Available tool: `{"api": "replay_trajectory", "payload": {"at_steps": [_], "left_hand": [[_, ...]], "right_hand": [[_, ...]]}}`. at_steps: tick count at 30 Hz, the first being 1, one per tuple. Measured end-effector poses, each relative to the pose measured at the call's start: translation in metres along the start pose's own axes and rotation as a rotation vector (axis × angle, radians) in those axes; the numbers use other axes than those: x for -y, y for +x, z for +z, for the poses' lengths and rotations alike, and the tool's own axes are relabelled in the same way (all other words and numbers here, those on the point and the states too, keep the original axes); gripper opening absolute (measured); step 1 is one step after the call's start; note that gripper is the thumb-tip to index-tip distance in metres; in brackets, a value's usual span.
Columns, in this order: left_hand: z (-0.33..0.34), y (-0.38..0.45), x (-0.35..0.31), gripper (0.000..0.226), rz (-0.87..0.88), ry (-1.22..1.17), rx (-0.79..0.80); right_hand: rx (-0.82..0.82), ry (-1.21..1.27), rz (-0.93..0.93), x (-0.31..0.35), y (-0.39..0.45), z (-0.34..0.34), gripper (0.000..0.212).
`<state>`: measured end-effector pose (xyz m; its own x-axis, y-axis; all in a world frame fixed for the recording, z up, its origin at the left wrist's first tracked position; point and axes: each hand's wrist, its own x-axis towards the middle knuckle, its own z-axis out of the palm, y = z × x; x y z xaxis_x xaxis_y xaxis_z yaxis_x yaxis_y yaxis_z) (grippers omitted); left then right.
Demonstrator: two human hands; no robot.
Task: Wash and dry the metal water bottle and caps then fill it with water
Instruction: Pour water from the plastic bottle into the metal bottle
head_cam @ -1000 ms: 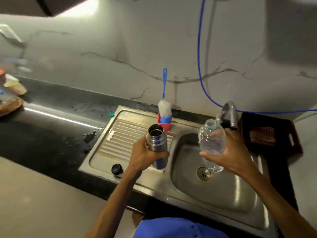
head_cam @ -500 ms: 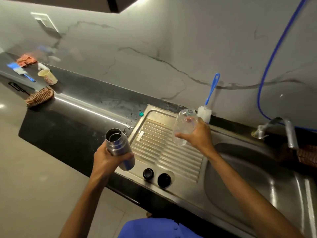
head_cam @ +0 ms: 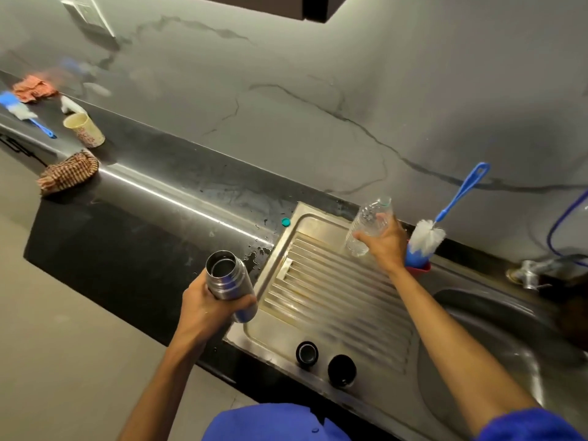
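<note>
Gripping the open metal bottle mid-frame, mouth tilted upper left, the left hand holds it well left of the plastic bottle the right hand clasps.

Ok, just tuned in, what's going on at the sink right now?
A person's left hand grips the open metal water bottle over the counter edge. The right hand holds a clear plastic bottle above the ribbed drainboard. Two black caps sit on the drainboard's near edge, both off the bottle.

caps on drainboard front edge; metal bottle left of drainboard | brush behind it
</note>
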<state>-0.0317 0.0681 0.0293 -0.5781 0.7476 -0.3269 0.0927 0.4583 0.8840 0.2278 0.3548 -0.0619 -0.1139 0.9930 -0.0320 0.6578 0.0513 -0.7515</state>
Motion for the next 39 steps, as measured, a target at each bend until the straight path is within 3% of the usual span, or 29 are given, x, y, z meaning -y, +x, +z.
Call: {"api": "replay_trajectory", "payload": {"at_steps": [16, 19, 22, 24, 26, 28, 32, 35, 39], "left_hand": [[0.006, 0.056, 0.003, 0.065, -0.039, 0.020, 0.078], [0.007, 0.060, 0.005, 0.064, -0.049, 0.006, 0.080], [0.011, 0.063, 0.006, 0.064, -0.060, -0.019, 0.085], [0.013, 0.063, 0.008, 0.064, -0.076, -0.032, 0.086], [0.015, 0.065, 0.010, 0.063, -0.094, -0.058, 0.090], [0.015, 0.066, 0.010, 0.064, -0.100, -0.071, 0.091], [0.008, 0.069, 0.010, 0.066, -0.111, -0.093, 0.038], [0.001, 0.068, 0.008, 0.066, -0.091, -0.099, 0.004], [-0.011, 0.067, 0.011, 0.065, -0.069, -0.101, -0.050]], "right_hand": [[-0.031, 0.043, 0.020, -0.006, 0.018, 0.012, 0.076], [-0.005, 0.040, 0.115, -0.015, 0.014, 0.011, 0.089], [0.060, -0.047, 0.352, -0.034, -0.002, 0.018, 0.108], [0.244, -0.140, 0.417, -0.035, -0.025, 0.029, 0.091], [0.423, -0.190, 0.264, -0.011, -0.042, 0.044, 0.049], [0.456, -0.221, -0.015, 0.025, -0.044, 0.065, 0.031], [0.440, -0.376, -0.405, 0.081, 0.002, 0.129, 0.036], [0.444, -0.511, -0.453, 0.098, 0.040, 0.173, 0.045], [0.579, -0.701, -0.514, 0.090, 0.067, 0.208, 0.046]]}}
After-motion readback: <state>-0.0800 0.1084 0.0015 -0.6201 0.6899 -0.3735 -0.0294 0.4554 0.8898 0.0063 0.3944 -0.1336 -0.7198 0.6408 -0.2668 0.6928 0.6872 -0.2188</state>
